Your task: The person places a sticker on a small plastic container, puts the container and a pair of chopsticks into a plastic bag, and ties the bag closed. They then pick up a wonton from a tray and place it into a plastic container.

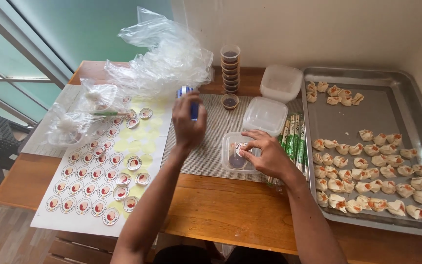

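My left hand [188, 124] is raised over the woven mat [206, 151] and grips a blue and white tube-like object [190, 100]; what it is I cannot tell. My right hand [265, 154] rests on the lid of a small clear plastic box [230, 155] and presses a round sticker [241, 146] onto it with the fingertips. Inside the box a dark sauce cup shows through. A white sheet of round red and white stickers [94, 176] lies to the left, with several stickers peeled off.
A metal tray [367, 112] with several folded dumplings [367, 173] fills the right side. Two closed clear boxes [265, 115] and a stack of sauce cups [230, 71] stand behind the mat. Green-wrapped chopsticks [294, 139] lie beside the tray. Crumpled plastic bags [164, 58] sit at back left.
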